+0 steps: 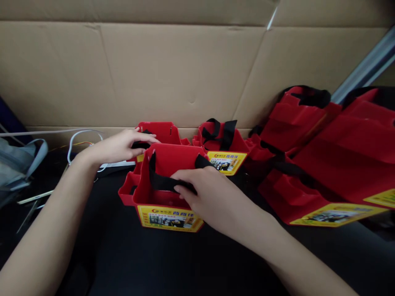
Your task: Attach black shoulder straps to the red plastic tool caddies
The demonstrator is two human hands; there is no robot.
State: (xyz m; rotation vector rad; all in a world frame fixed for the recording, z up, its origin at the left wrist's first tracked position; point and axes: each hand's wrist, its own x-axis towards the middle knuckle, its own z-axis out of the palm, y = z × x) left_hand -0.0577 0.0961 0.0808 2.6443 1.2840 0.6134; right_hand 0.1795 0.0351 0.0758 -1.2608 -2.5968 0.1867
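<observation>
In the head view a red plastic box [163, 160] with a black strap handle [163, 183] and a yellow printed label [169, 218] stands on the dark surface in front of me. My right hand [194, 187] is closed on that strap, thumb and fingers pinching it over the box's opening. Behind it is another red box [160, 130], partly hidden by the front one. My left hand [132, 142] reaches over this rear box with its fingers stretched out. Black strap shows around and beneath those fingers; whether they press on it is hidden.
Another red box [226, 142] with a looped black strap stands behind to the right. Larger-looking red boxes [336, 152] crowd the right side. A cardboard wall [185, 74] closes off the back. White cables [70, 144] and a grey bag [15, 164] lie at left.
</observation>
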